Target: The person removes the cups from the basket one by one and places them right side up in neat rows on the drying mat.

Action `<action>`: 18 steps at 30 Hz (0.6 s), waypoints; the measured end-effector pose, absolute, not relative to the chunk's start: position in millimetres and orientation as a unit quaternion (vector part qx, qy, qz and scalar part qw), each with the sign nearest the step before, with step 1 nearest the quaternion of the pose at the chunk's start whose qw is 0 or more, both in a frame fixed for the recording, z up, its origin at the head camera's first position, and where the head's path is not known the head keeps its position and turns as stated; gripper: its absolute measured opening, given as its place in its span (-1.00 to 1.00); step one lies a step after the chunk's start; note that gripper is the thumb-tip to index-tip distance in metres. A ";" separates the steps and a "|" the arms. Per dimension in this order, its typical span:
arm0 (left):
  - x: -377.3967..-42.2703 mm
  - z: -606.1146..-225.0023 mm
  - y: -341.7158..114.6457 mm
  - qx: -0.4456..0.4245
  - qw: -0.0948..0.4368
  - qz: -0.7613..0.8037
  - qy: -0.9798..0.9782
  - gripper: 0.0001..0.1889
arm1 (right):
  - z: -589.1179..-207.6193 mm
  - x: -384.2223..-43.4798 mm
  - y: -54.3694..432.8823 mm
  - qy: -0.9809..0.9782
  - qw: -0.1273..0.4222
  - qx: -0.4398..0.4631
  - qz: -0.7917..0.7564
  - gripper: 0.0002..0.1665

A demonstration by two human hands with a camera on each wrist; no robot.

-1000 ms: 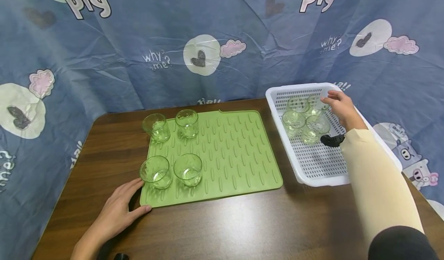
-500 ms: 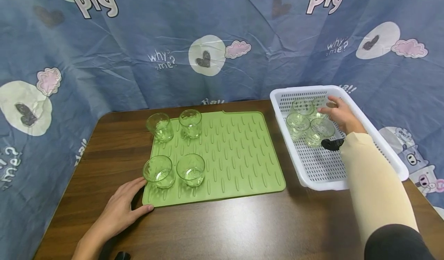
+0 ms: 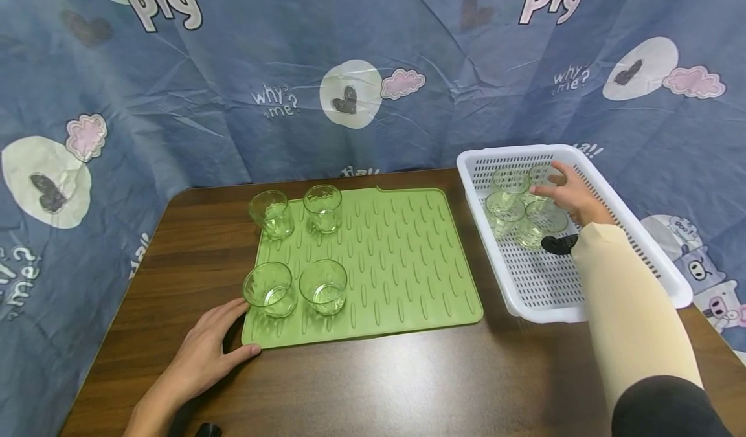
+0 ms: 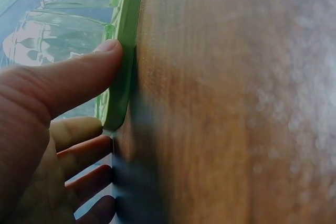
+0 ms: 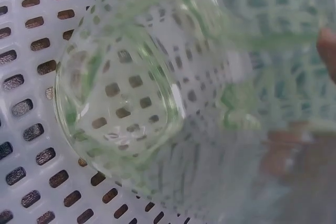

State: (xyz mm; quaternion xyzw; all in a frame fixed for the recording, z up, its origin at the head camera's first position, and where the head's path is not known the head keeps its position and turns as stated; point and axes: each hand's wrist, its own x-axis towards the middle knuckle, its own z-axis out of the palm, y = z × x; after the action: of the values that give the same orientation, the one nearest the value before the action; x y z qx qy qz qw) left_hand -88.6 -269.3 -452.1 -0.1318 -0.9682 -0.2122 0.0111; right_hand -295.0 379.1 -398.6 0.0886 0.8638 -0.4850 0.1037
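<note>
My left hand [image 3: 201,353] rests at the near left corner of a green ribbed mat [image 3: 402,262], thumb on its front edge and fingers along its left side. In the left wrist view the thumb [image 4: 84,74] touches the mat's rim. Glass tumblers stand upright on the mat's left half, the front-left tumbler [image 3: 271,291] close to my left fingertips. My right hand [image 3: 574,197] is inside a white plastic basket [image 3: 507,294], thumb and fingers spread about the rim of the back-right tumbler [image 3: 541,175]. A tumbler [image 5: 126,98] fills much of the right wrist view, blurred.
Beside that one, the basket holds more tumblers, including a front-right tumbler [image 3: 544,220] below my right wrist. The brown wooden table [image 3: 396,385] extends in front of the mat. A blue printed cloth [image 3: 233,87] hangs behind the table.
My right hand has lowered slightly, and its thumb has moved toward the near side of the back-right tumbler. The head view has shifted a little. My left hand stays at the mat's corner.
</note>
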 end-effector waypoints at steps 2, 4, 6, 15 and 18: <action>-88.5 -452.2 -269.1 -0.132 0.013 -0.213 -0.968 -0.20 | -399.7 -295.3 379.7 0.866 0.103 0.091 -0.481 0.25; -88.4 -452.1 -268.9 -0.132 0.013 -0.213 -0.968 -0.20 | -400.6 -295.8 380.1 0.867 0.101 0.091 -0.480 0.26; -88.4 -451.8 -268.7 -0.130 0.011 -0.214 -0.968 -0.20 | -401.3 -296.1 380.6 0.868 0.097 0.089 -0.479 0.27; -88.3 -451.3 -268.9 -0.129 0.008 -0.213 -0.969 -0.20 | -401.9 -295.4 379.3 0.877 0.080 0.094 -0.464 0.25; -88.2 -451.0 -269.6 -0.131 0.007 -0.211 -0.969 -0.20 | -399.7 -295.3 379.0 0.880 0.056 0.092 -0.463 0.21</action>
State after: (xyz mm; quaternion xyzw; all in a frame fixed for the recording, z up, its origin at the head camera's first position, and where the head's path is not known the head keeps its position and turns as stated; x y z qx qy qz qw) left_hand -88.2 -269.6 -451.0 -0.1306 -0.9686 -0.2113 0.0074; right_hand -295.3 379.0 -399.7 0.0923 0.8797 -0.4631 0.0562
